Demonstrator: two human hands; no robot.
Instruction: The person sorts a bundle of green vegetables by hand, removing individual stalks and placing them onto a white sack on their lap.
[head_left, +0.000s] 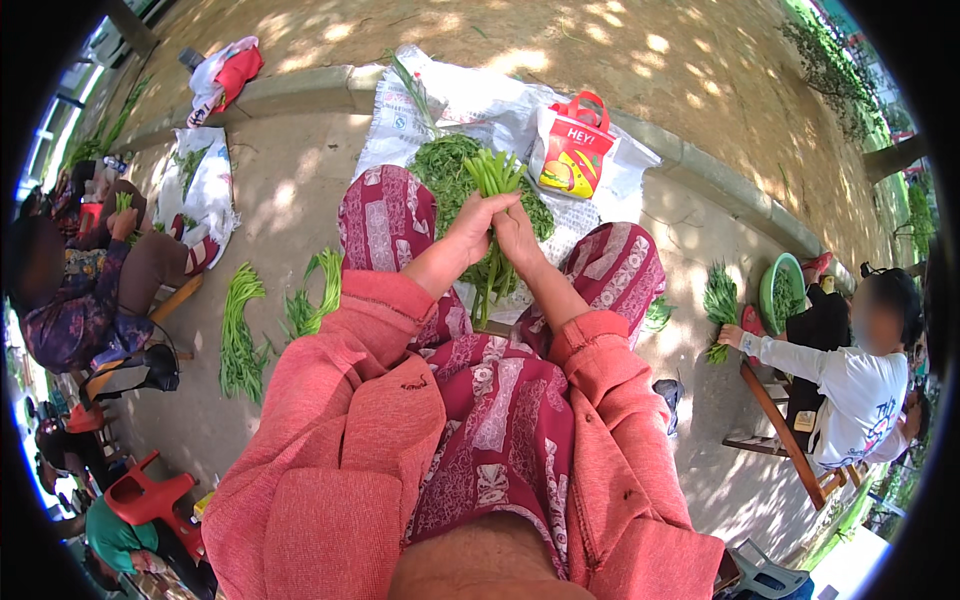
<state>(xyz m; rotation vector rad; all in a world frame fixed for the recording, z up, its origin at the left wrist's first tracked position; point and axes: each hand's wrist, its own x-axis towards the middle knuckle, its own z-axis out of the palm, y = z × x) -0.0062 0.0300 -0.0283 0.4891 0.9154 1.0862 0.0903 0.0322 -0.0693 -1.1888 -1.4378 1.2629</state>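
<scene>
My left hand (474, 219) and my right hand (514, 227) meet between my knees, both closed around one bunch of leafy green stems (491, 174). The thick pale-green ends fan out above my fingers, and thinner stems hang below my wrists. Beneath the bunch lies a heap of loose green leaves (444, 163) on a white woven sack (390, 124). My hands hide part of that heap. To the left of my knee, two more bunches of long-stemmed greens, a nearer one (321, 289) and a farther one (244, 326), rest on the pavement.
A red-and-white printed bag (574, 150) stands on the sack's right side. Beyond runs a concrete kerb (315, 90). At right, a seated person (847, 375) holds greens (720, 296) near a green basin (781, 292). Another seated person (90, 285) is at left, with a red plastic stool (154, 491) behind.
</scene>
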